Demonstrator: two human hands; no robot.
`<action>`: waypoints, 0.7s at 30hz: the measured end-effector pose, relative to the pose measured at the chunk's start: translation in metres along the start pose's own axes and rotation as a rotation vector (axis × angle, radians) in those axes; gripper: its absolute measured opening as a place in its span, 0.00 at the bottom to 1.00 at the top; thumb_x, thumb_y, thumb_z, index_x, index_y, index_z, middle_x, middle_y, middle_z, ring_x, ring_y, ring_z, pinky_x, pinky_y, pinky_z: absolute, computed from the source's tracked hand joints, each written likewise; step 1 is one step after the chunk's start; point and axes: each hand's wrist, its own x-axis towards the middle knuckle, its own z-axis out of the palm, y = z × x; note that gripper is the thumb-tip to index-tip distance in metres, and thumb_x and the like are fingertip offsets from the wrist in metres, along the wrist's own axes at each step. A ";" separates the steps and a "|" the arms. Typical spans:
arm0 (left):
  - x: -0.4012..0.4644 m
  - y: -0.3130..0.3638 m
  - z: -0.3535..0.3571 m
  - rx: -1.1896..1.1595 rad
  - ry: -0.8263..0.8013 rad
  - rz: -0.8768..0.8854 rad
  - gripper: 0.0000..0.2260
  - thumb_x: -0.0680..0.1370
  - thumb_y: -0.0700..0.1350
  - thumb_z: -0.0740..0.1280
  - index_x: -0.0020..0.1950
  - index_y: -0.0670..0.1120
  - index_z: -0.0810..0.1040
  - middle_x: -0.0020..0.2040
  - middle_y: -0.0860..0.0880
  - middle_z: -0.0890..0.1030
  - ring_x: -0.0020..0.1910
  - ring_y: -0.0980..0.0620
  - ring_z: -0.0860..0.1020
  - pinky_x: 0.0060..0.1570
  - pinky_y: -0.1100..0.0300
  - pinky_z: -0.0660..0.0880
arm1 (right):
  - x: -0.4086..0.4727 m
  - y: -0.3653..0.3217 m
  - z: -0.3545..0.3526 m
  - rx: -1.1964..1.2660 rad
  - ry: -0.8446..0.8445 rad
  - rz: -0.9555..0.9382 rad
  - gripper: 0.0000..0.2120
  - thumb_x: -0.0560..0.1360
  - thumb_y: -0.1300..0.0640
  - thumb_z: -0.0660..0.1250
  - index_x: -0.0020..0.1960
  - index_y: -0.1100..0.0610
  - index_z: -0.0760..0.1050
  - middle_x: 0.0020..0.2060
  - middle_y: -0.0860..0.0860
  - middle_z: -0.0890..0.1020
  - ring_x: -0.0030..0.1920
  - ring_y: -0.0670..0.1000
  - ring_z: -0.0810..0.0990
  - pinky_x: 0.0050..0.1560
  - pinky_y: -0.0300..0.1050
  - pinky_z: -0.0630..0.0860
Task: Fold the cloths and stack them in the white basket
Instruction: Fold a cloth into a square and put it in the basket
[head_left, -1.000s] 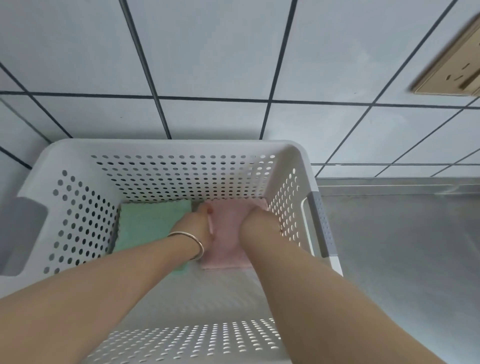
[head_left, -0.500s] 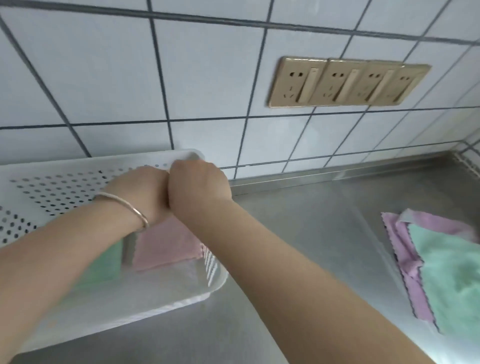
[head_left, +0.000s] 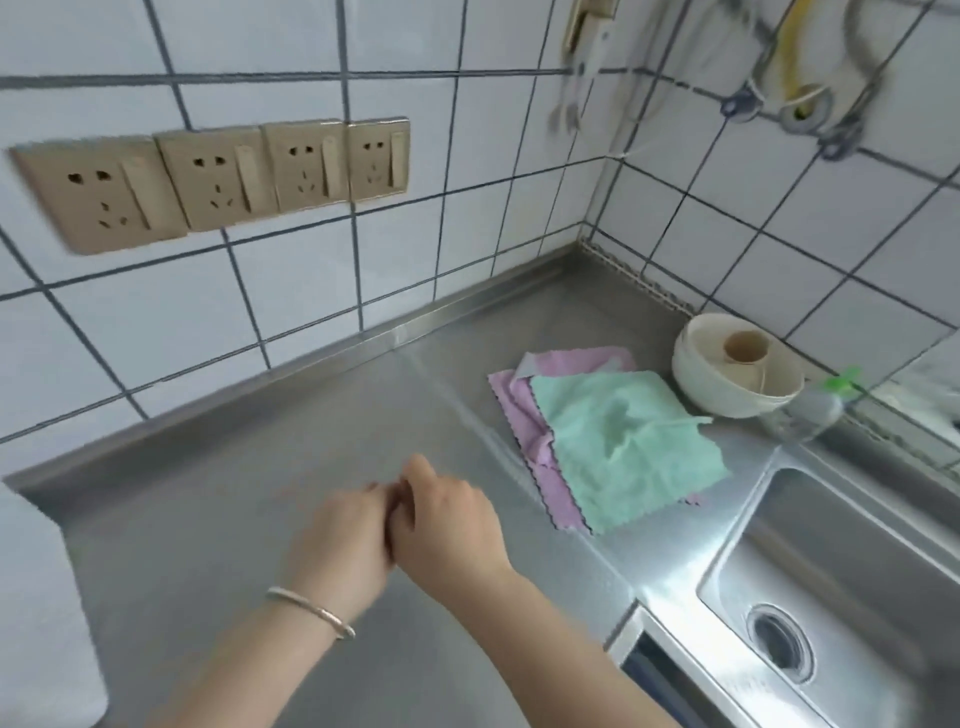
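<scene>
A green cloth lies unfolded on top of a pink cloth on the steel counter, right of centre. Both of my hands hover side by side above the counter, left of the cloths. My left hand, with a bracelet on the wrist, touches my right hand. Their fingers are loosely curled and hold nothing. Only a white corner of the basket shows at the left edge; its contents are out of sight.
A steel sink with a drain sits at the lower right. A white bowl holding a small cup stands behind the cloths, next to a clear bottle with a green cap. Wall sockets line the tiled wall.
Both hands came out of the basket, leaving the folded pink cloth inside, and moved right over the counter. The view swung right, so the basket slid out of frame and the sink appeared.
</scene>
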 end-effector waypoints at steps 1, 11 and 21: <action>0.002 0.020 0.001 -0.076 -0.053 0.069 0.09 0.74 0.50 0.63 0.54 0.56 0.74 0.46 0.50 0.82 0.45 0.46 0.81 0.36 0.60 0.69 | -0.001 0.026 0.001 -0.015 -0.015 0.032 0.03 0.75 0.59 0.56 0.47 0.57 0.68 0.47 0.60 0.80 0.39 0.63 0.70 0.31 0.48 0.58; 0.057 0.141 0.081 -0.301 -0.396 0.041 0.11 0.76 0.52 0.62 0.57 0.54 0.76 0.34 0.63 0.69 0.48 0.57 0.76 0.41 0.69 0.66 | 0.022 0.265 0.004 -0.327 -0.172 0.211 0.14 0.74 0.52 0.62 0.56 0.57 0.74 0.53 0.52 0.76 0.57 0.55 0.74 0.50 0.48 0.73; 0.081 0.187 0.089 -0.295 -0.420 -0.057 0.11 0.77 0.50 0.61 0.58 0.54 0.75 0.48 0.59 0.79 0.53 0.56 0.77 0.51 0.64 0.70 | 0.037 0.319 0.024 -0.374 -0.031 0.055 0.17 0.44 0.58 0.78 0.28 0.56 0.74 0.27 0.50 0.74 0.26 0.52 0.75 0.22 0.43 0.71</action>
